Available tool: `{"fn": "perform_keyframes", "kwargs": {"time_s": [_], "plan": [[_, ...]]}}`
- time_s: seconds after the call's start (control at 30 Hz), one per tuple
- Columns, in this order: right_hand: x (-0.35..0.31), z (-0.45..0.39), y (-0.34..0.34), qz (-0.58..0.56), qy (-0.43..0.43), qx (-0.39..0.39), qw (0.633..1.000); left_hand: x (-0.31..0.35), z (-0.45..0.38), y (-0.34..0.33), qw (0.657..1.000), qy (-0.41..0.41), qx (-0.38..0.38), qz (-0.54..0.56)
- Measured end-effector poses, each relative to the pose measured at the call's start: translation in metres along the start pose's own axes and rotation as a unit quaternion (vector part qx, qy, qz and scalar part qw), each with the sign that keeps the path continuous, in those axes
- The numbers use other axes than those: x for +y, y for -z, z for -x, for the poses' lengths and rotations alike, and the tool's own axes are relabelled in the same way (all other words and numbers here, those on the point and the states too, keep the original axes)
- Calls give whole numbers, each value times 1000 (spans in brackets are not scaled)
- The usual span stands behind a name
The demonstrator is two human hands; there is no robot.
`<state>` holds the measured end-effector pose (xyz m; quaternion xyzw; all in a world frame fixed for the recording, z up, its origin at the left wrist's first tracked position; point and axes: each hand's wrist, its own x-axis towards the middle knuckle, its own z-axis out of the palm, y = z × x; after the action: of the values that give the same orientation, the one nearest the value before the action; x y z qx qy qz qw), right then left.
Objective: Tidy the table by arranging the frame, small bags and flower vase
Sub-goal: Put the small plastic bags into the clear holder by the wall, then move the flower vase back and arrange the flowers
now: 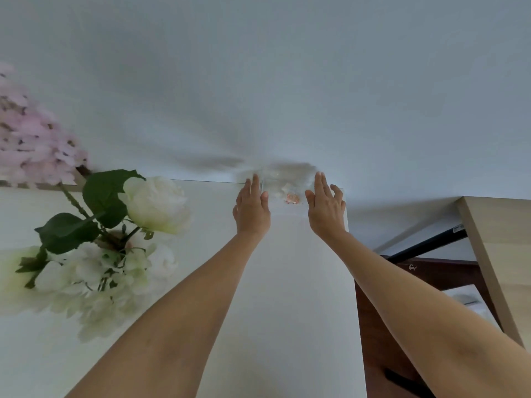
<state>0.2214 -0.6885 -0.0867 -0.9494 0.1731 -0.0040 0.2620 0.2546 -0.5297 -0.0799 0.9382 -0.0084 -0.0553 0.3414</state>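
Small clear bags, one with an orange patch, stand in a blurred cluster at the far edge of the white table, against the wall. My left hand presses flat against their left side, fingers straight. On their right side is my right hand, fingers slightly spread and touching them. Whether either hand grips the bags I cannot tell. White flowers with green leaves fill the left foreground, with pink flowers behind them. The vase and the frame are not in sight.
The table's right edge runs just past my right arm. Beyond it are a dark brown piece of furniture and a light wooden tabletop with a black bar. A pale wall stands right behind the table.
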Motion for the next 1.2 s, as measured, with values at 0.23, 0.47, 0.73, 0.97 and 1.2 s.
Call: {"fn": "perform_keyframes", "kwargs": {"time_s": [0.23,0.47,0.73,0.97,1.2], "plan": [[-26,43,14,-12,25,7,1000,-12,68,27,999,-4,33,30],[-56,104,-1,-21,66,-16,997,-65,151,51,997,-15,33,62],[-101,168,-53,-24,83,-73,994,-158,195,99,996,46,36,70],[-162,216,-113,-27,53,-105,993,-232,195,158,993,56,63,81],[-210,246,-149,-42,26,-90,995,-259,172,182,990,57,40,126]]}}
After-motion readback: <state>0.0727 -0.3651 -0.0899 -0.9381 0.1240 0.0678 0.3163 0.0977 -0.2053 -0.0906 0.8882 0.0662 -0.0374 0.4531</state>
